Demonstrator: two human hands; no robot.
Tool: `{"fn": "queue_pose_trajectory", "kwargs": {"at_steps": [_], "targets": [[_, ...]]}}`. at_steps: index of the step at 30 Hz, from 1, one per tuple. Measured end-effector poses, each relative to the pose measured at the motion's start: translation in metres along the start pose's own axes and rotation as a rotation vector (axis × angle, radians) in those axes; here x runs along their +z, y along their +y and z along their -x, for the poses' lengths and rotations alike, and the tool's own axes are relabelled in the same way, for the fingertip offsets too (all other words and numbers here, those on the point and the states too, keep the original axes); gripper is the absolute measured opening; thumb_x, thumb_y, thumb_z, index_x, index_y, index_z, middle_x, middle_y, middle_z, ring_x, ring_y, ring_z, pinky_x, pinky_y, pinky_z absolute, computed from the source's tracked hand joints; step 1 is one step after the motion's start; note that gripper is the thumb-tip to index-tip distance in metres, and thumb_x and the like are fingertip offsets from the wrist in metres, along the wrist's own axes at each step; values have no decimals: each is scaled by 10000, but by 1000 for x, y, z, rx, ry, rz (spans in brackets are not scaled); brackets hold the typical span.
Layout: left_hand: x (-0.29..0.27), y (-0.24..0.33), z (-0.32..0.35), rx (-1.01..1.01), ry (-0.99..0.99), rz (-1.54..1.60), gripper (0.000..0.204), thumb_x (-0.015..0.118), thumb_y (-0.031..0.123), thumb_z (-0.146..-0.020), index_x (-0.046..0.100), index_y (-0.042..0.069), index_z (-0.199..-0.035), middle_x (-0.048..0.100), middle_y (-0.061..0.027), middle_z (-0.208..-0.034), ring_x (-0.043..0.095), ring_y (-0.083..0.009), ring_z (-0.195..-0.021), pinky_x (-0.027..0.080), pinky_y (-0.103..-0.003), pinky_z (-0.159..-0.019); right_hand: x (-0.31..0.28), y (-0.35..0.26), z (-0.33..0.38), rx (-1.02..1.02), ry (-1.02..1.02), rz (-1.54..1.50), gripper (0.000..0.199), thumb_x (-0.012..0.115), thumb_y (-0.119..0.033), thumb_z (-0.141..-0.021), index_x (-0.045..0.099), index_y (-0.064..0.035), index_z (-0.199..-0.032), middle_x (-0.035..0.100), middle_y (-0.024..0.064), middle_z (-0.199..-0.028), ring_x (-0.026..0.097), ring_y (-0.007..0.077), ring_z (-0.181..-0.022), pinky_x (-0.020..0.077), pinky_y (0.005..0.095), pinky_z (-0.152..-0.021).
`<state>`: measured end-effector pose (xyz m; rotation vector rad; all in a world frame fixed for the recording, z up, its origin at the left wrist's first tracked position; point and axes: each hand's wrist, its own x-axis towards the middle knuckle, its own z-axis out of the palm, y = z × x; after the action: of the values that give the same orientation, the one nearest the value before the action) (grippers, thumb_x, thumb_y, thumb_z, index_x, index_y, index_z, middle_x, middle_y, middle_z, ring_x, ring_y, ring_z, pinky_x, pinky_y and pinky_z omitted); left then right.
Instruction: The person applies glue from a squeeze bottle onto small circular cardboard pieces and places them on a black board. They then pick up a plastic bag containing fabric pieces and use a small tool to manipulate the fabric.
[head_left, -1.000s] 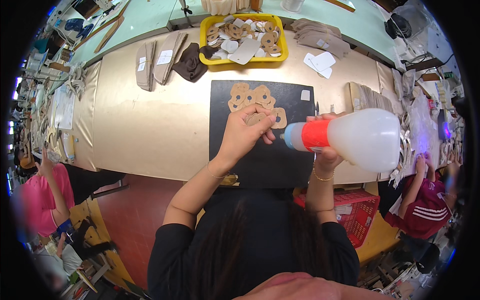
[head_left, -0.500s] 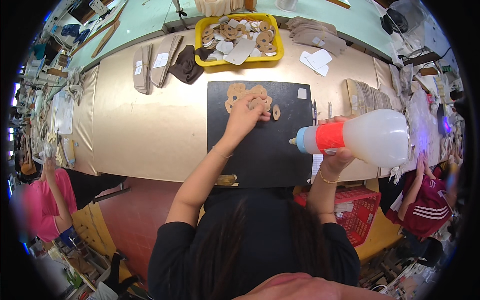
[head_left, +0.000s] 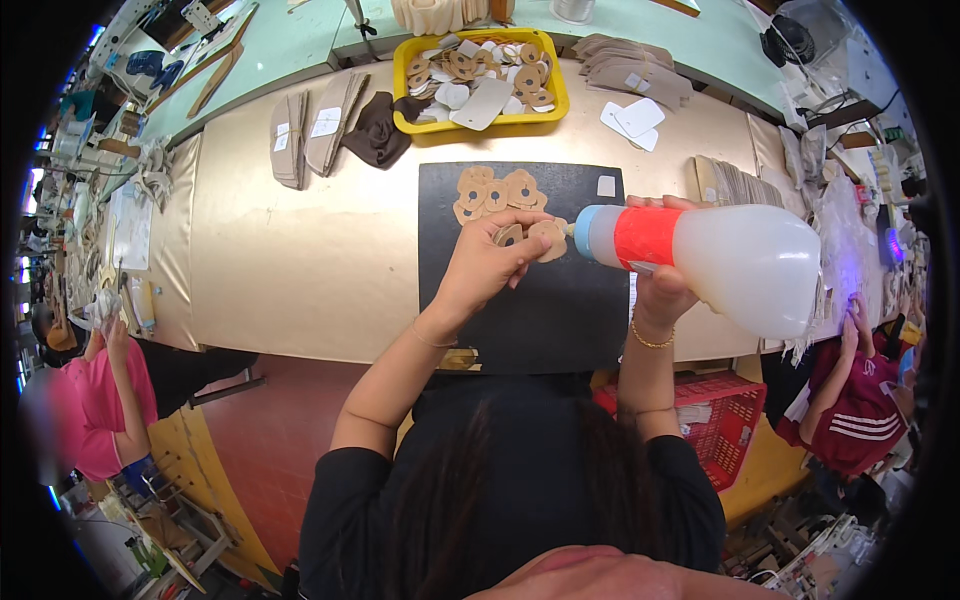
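Observation:
My left hand [head_left: 483, 268] pinches a small tan cut-out piece [head_left: 548, 238] over the black mat [head_left: 540, 310]. My right hand [head_left: 662, 285] grips a large translucent white squeeze bottle [head_left: 720, 255] with a red band and a blue neck, held sideways with its nozzle at that piece. Several tan ring-shaped pieces [head_left: 495, 190] lie in a cluster at the mat's far side. A small white square [head_left: 606, 185] lies on the mat's far right corner.
A yellow tray [head_left: 556, 92] of tan and white cut-outs stands at the back. Stacked beige pieces [head_left: 310, 135], a dark brown piece [head_left: 375, 130], white tags [head_left: 632, 120] and a card stack [head_left: 730, 180] lie around. A red basket [head_left: 735, 415] sits below right. Other people work at both sides.
My left hand has drawn back from the cluster with one tan piece. The bottle has swung left and its nozzle now meets that piece.

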<state>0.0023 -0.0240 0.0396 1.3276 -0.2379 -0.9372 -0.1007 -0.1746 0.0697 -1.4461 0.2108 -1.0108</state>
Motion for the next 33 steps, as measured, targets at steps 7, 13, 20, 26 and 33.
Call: {"fn": "queue_pose_trajectory", "kwargs": {"at_steps": [7, 13, 20, 26, 33], "targets": [[3, 3, 4, -39, -3, -39, 154, 716, 74, -788, 621, -21, -864, 591, -53, -662, 535, -80, -525, 450, -210, -435, 8, -1, 1, 6, -52, -16, 841, 746, -590, -661, 485, 61, -1126, 572, 141, -995, 645, 319, -906, 561, 456, -797], [3, 6, 8, -39, -58, -55, 141, 702, 111, -806, 623, 4, -851, 592, -27, -645, 542, -59, -522, 463, -197, -447, 6, 7, 5, -17, -84, 21, 823, 748, -551, -686, 464, 63, -1155, 577, 167, -1047, 637, 324, -927, 549, 468, -833], [3, 9, 9, -68, -29, 76, 182, 687, 114, -829, 628, -34, -917, 597, -62, -653, 582, -110, -535, 491, -222, -475, -14, 8, 4, 2, -12, -186, 850, 827, -485, -632, 472, 50, -1190, 568, 138, -1087, 595, 277, -1034, 510, 438, -900], [6, 11, 9, -18, 1, -6, 191, 684, 119, -833, 625, -39, -923, 608, -70, -664, 589, -118, -531, 503, -234, -488, -14, 0, 14, 42, -98, -18, 895, 689, -646, -666, 427, 39, -1179, 568, 162, -1070, 635, 299, -893, 563, 479, -800], [7, 14, 11, 7, 8, 43, 200, 680, 115, -835, 625, -49, -935, 609, -80, -654, 596, -125, -531, 502, -237, -495, -12, 2, 19, 96, -83, 3, 877, 743, -600, -659, 441, 47, -1169, 570, 169, -1047, 643, 303, -862, 568, 470, -782]]}}
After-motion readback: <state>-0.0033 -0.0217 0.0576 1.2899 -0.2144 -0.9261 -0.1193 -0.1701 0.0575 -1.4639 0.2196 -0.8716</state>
